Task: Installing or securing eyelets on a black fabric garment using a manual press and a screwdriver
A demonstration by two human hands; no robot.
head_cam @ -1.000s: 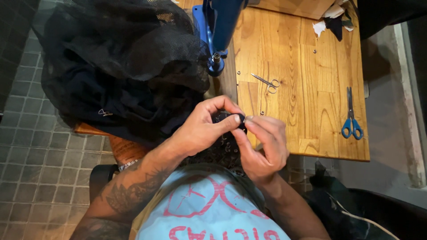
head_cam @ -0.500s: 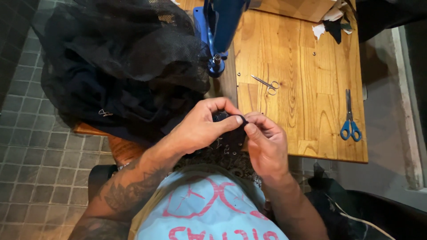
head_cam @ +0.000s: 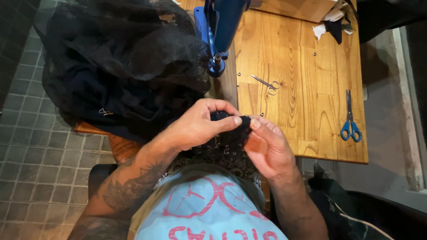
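Head view shows left hand [head_cam: 195,126] and right hand [head_cam: 267,149] both pinching black beaded fabric [head_cam: 224,142] at the counter [head_cam: 302,89] edge, handwork looks unfinished.

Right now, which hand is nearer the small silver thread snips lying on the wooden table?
Right. The right hand sits just below the small silver thread snips, fingertips at the table edge; the left hand is farther left, pinching the dark patterned fabric.

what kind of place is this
Probably a sewing or garment workshop: a wooden table holds blue scissors and small snips, a blue machine stands by heaped black mesh, and both hands pinch dark fabric.
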